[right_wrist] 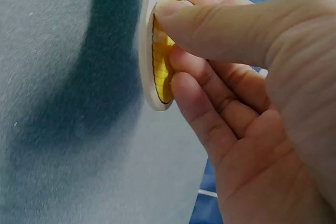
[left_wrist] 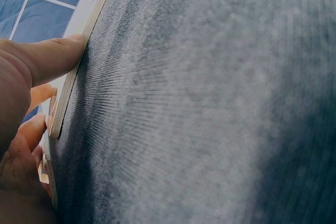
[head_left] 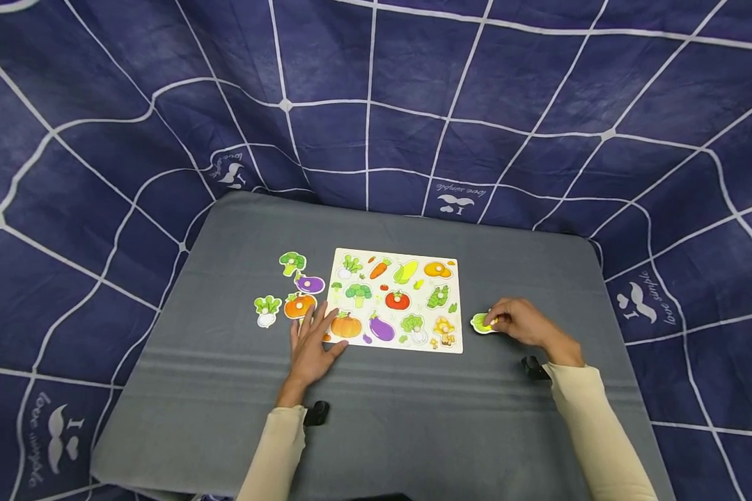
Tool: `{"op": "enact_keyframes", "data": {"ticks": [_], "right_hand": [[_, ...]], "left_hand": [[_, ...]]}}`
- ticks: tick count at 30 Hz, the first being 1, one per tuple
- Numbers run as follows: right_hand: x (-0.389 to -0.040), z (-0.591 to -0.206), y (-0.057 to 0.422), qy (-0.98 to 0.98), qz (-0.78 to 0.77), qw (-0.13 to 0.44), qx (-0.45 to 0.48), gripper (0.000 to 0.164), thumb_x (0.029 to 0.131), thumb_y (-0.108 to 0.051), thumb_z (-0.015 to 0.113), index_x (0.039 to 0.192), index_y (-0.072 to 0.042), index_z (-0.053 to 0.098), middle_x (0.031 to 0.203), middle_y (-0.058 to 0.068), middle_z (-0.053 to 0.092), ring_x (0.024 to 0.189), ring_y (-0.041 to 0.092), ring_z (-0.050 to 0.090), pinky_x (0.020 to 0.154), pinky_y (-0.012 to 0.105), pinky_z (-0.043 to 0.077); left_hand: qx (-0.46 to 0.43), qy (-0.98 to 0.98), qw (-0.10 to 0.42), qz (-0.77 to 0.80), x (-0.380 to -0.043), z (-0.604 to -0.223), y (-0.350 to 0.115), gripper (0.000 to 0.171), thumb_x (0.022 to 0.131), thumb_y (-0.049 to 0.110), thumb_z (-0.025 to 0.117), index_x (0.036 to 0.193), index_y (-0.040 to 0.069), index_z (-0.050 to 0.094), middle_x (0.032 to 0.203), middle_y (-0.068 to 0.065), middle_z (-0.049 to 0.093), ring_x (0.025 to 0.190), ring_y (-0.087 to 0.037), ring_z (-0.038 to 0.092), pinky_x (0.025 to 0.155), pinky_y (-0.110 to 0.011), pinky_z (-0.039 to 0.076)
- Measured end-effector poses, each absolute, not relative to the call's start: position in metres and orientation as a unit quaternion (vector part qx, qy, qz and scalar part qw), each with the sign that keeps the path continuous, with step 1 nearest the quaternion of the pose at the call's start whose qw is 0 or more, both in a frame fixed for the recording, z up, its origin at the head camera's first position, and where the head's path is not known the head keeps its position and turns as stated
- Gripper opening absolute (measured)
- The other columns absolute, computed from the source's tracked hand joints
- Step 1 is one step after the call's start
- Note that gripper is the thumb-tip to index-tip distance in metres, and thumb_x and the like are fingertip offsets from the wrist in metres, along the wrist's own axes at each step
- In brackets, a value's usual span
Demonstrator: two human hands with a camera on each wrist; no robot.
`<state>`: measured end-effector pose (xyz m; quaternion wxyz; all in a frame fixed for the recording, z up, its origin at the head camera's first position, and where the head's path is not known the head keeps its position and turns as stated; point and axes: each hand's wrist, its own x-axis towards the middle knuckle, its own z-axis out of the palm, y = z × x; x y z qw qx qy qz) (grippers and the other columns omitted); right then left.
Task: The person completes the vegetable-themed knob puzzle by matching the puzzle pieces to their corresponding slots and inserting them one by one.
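Observation:
My right hand (head_left: 519,321) pinches a wooden corn puzzle piece (right_wrist: 161,66) between thumb and fingertips. In the head view it is just right of the board, with the piece's green and yellow end (head_left: 480,323) showing. Yellow printed kernels and a pale wooden edge show in the right wrist view. My left hand (head_left: 310,351) lies with spread fingers over the lower left corner of the white vegetable puzzle board (head_left: 429,339). In the left wrist view its thumb (left_wrist: 58,59) presses on the board's edge. An orange pumpkin piece (head_left: 299,306) sits by the left fingertips, partly covered.
Left of the board lie a broccoli piece (head_left: 292,263), a purple eggplant piece (head_left: 310,284) and a white turnip piece (head_left: 267,311). The board shows a tomato (head_left: 397,300) and several other vegetables. A grey cloth covers the table (head_left: 413,410); blue curtains (head_left: 413,83) hang around it.

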<state>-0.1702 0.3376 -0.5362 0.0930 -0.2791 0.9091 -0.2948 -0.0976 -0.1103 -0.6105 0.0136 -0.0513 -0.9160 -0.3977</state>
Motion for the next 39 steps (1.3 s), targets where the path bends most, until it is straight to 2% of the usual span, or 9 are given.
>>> {"op": "enact_keyframes", "data": {"ticks": [13,18,26,39], "right_hand": [[-0.186,-0.537,0.314,0.917,-0.276,0.088,-0.275,0.012,0.087,0.000,0.074,0.093,-0.009,0.079,0.084,-0.001,0.068,0.069,0.005,0.052,0.063,0.025,0.045],[-0.198,-0.534,0.302,0.918,-0.274,0.087,-0.274,0.011,0.089,-0.002,0.072,0.095,-0.009,0.079,0.086,0.002,0.068,0.071,0.009,0.052,0.065,0.027,0.045],[-0.214,-0.536,0.285,0.922,-0.255,0.075,-0.283,0.011,0.091,-0.002,0.070,0.097,-0.007,0.078,0.093,0.005,0.070,0.083,0.018,0.062,0.074,0.037,0.051],[-0.236,-0.544,0.262,0.924,-0.252,0.067,-0.280,0.015,0.094,0.000,0.065,0.100,-0.006,0.076,0.101,0.009,0.071,0.089,0.022,0.062,0.082,0.041,0.052]], "left_hand": [[-0.051,-0.918,0.014,-0.393,-0.096,-0.611,-0.112,0.069,0.085,0.023,0.078,0.147,0.009,0.050,0.162,-0.016,0.032,0.153,-0.040,0.017,0.118,-0.065,0.000],[-0.048,-0.917,0.010,-0.396,-0.097,-0.612,-0.112,0.070,0.085,0.022,0.078,0.148,0.010,0.049,0.163,-0.015,0.031,0.153,-0.038,0.016,0.119,-0.064,-0.001],[-0.051,-0.917,0.016,-0.395,-0.098,-0.613,-0.112,0.069,0.085,0.021,0.079,0.147,0.010,0.050,0.162,-0.016,0.032,0.153,-0.039,0.017,0.119,-0.064,-0.001],[-0.051,-0.917,0.016,-0.396,-0.098,-0.612,-0.112,0.070,0.085,0.023,0.078,0.148,0.010,0.050,0.163,-0.015,0.032,0.153,-0.038,0.016,0.119,-0.064,-0.001]]}}
